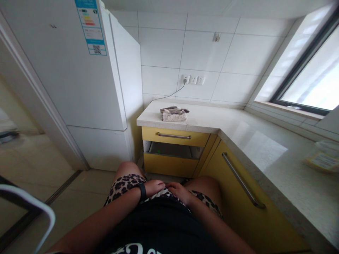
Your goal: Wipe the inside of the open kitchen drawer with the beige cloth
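Note:
My left hand (154, 187) rests on my lap with a black band on its wrist, fingers curled loosely against leopard-print shorts (124, 185). My right hand (180, 192) lies beside it, fingertips almost touching the left, fingers bent down onto the fabric. Neither hand shows anything in it. A crumpled grey-beige cloth (173, 114) lies on the pale countertop (212, 118) ahead, out of reach of both hands.
A white fridge (79, 88) stands at left. Yellow cabinets run below the counter; one lower drawer (171, 158) is pulled open. A wall socket (193, 79) has a cable plugged in. A yellow-labelled packet (321, 160) lies on the right counter. Window at right.

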Tool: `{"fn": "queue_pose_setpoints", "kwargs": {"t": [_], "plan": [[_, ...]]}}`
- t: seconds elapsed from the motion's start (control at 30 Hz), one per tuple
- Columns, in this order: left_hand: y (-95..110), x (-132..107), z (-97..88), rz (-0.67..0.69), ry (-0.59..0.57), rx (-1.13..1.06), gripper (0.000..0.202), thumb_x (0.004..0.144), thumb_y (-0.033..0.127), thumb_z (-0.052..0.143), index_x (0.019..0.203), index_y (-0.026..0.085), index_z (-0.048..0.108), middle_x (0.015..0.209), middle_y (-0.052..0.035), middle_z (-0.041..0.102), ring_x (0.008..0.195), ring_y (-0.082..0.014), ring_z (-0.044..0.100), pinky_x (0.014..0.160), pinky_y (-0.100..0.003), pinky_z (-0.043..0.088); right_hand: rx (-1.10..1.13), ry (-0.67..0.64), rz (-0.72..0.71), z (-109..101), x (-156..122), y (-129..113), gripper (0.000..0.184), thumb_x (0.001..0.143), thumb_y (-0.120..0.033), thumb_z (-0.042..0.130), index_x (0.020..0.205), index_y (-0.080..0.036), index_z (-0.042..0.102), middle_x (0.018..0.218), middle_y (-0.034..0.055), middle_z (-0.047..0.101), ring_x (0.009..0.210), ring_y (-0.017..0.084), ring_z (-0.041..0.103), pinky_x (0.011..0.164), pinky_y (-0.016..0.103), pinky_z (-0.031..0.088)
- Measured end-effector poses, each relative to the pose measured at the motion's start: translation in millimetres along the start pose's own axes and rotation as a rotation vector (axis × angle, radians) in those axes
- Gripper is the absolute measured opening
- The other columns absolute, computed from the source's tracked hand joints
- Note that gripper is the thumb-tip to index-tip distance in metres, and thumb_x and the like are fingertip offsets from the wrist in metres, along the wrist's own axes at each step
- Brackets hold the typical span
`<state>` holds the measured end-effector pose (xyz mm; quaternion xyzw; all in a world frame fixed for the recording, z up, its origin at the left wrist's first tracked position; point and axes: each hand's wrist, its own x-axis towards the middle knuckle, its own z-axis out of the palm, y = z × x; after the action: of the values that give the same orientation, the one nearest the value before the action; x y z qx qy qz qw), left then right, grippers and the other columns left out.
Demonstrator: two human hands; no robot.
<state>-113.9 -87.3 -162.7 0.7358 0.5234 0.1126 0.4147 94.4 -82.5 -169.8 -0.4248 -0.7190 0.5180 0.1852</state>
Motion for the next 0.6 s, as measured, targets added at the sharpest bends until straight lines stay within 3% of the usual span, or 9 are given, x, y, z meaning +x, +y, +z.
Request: {"fn": "queue_pose_setpoints", "kwargs": {"t": [0.6], "plan": [[-3.6,1.1,0.2,0.026,-0.003,0.013,0.044,0.092,0.050,0.037,0.092,0.019,0.067,0.096,-0.0049,0.069,0.092,-0.0200,0.059,0.079,-0.027,0.043,0.010,-0.003,0.016,-0.7,-3.3,-6.2,0.042,0.080,-0.039,0.051,0.105,-0.013,0.072,0.105,0.0107,0.073,0.102,0.027,0.064,0.093,0.037,0.046]]}}
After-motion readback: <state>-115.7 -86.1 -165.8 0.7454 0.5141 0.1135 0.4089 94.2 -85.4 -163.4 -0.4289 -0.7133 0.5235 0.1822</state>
